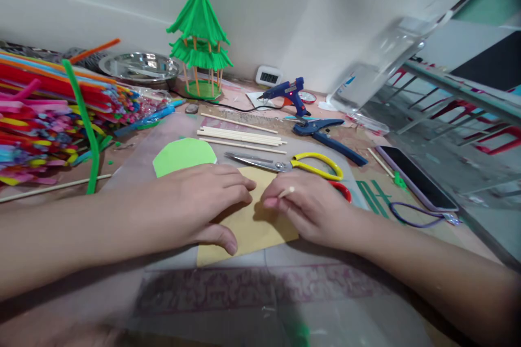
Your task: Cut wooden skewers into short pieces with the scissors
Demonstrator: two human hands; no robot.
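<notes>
My left hand (203, 200) rests with fingers spread on a yellow sheet of paper (248, 236). Over the sheet's right side, my right hand (315, 209) is closed in a pinch around a thin wooden stick (287, 192), whose pale end pokes out by the fingers. The rest of that stick is hidden by the hand. Just beyond the fingertips lie scissors (260, 161) with yellow and red handles. A light green cut paper shape (185, 156) sits behind my left hand, and several wooden sticks (242, 135) lie in a row farther back.
Bundles of coloured pipe cleaners (32, 119) fill the left. At the back stand a metal bowl (140, 68), a green-roofed model pavilion (199, 38), a white timer (268, 75) and a blue glue gun (291, 92). Blue cutters (329, 138) and a phone (415, 176) lie right.
</notes>
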